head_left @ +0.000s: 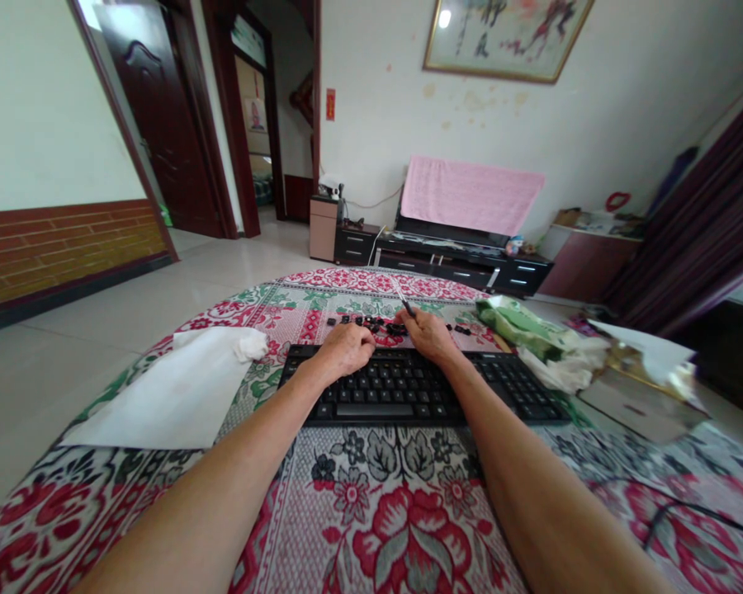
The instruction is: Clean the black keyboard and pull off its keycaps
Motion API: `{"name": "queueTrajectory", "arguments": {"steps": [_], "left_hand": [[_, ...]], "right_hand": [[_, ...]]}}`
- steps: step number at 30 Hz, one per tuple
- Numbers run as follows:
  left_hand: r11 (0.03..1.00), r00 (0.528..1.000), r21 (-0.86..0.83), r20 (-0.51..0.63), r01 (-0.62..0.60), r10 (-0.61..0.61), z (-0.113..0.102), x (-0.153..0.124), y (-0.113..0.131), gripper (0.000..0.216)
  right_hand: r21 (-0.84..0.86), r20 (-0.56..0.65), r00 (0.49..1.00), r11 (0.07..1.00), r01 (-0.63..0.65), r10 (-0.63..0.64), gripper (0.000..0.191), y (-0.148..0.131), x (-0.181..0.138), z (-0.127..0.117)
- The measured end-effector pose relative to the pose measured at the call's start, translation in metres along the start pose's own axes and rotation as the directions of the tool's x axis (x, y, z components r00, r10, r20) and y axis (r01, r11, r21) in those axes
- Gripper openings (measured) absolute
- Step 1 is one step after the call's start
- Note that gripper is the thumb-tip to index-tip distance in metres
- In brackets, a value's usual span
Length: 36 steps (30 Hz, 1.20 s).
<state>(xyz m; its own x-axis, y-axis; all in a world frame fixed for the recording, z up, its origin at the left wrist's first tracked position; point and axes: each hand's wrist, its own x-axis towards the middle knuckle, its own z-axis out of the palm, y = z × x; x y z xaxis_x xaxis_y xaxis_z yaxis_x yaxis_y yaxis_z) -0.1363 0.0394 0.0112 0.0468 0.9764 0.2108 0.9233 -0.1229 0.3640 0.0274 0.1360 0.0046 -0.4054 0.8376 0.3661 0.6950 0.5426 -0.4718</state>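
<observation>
A black computer keyboard (377,384) lies on the flowered tablecloth in front of me. My left hand (348,350) rests over its upper edge with the fingers curled together; what they hold, if anything, is hidden. My right hand (430,336) is closed around a slender tool (409,308) with a dark handle and a thin pale end pointing away from me. Its exact kind is too small to tell. Just behind the keyboard, several loose black keycaps (359,320) lie in a rough row, partly hidden by both hands.
White paper (161,392) with a crumpled tissue (249,344) lies at the left. On the right are a green-and-white packet (520,324), crumpled tissue and an open box (644,400). A black cable (662,507) curves at the lower right. Beyond stands a low cabinet (433,260).
</observation>
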Motion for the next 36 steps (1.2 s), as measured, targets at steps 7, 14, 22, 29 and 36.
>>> {"name": "queueTrajectory", "arguments": {"steps": [7,14,22,29,36], "left_hand": [[1.0,1.0,0.01,0.006,0.001,-0.001,-0.002,-0.001,0.001,0.023],[0.999,1.0,0.035,-0.003,0.002,-0.001,0.001,0.0,-0.002,0.024],[0.989,0.999,0.139,0.018,-0.052,0.05,0.002,0.0,-0.004,0.028],[0.96,1.0,0.28,0.03,-0.001,-0.008,-0.006,-0.006,0.012,0.028],[0.954,0.999,0.299,0.035,0.022,-0.033,-0.007,-0.04,0.038,0.062]], "right_hand": [[0.093,0.076,0.997,0.996,0.019,-0.026,0.03,0.002,0.0,0.004],[0.194,-0.12,0.992,0.981,-0.022,0.046,0.031,0.001,0.003,-0.006],[0.105,-0.147,0.977,0.985,-0.138,0.152,0.028,0.011,-0.044,-0.045],[0.292,-0.301,0.924,0.946,-0.144,0.234,0.037,0.014,-0.09,-0.047],[0.162,-0.386,0.909,0.982,-0.102,0.158,0.041,0.002,-0.101,-0.045]]}}
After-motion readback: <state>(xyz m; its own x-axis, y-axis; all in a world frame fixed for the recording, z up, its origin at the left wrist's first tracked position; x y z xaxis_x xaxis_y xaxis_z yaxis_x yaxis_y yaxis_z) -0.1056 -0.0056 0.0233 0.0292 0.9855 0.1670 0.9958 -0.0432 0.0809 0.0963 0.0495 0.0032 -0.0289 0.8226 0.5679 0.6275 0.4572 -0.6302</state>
